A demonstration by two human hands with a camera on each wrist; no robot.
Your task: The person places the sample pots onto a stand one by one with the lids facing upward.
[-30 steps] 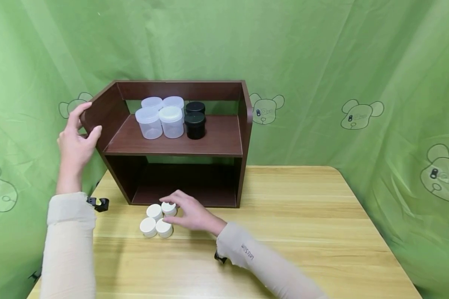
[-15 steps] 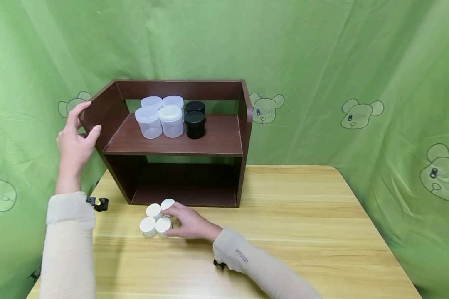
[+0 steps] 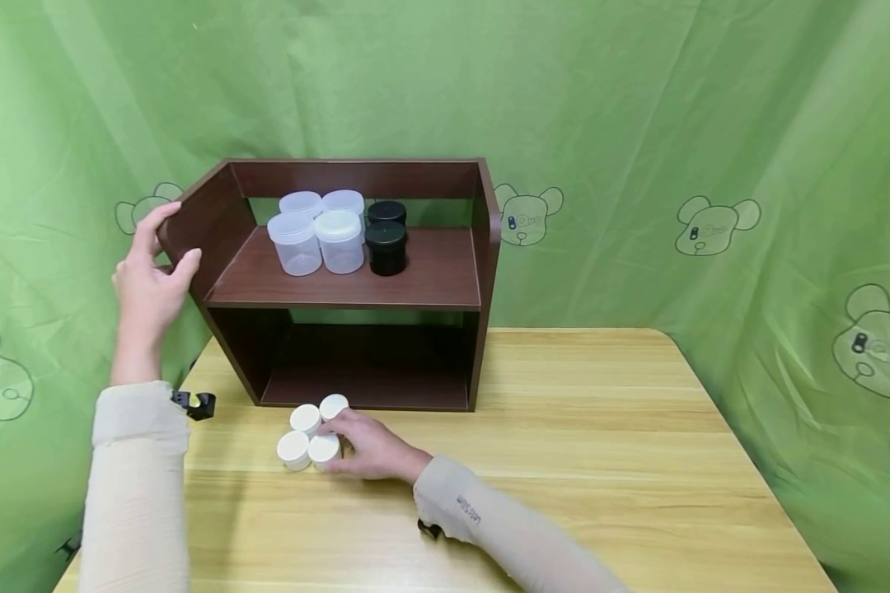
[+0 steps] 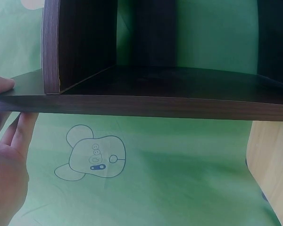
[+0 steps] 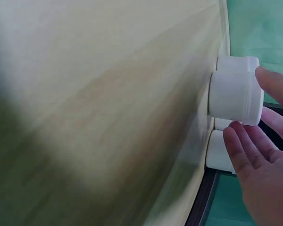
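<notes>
Several small white jars (image 3: 306, 418) stand clustered on the wooden table (image 3: 601, 428) in front of a dark brown two-level shelf (image 3: 430, 276). My right hand (image 3: 356, 441) is at the near-right jar (image 3: 324, 449). The right wrist view shows that jar (image 5: 236, 94) between my thumb and fingertips (image 5: 236, 136), which touch its sides. My left hand (image 3: 161, 251) grips the shelf's left side panel, thumb inside and fingers outside. In the left wrist view this hand (image 4: 7, 160) holds the panel edge of the shelf (image 4: 155, 106).
On the upper board stand several clear jars (image 3: 315, 235) and two black jars (image 3: 386, 239). The lower compartment (image 3: 371, 362) is dark and bare. A green bear-print curtain (image 3: 712, 165) hangs close behind and beside the table.
My right hand drew back from the far-right white jar toward me and settled round the near-right jar. The left hand and the shelf stayed put.
</notes>
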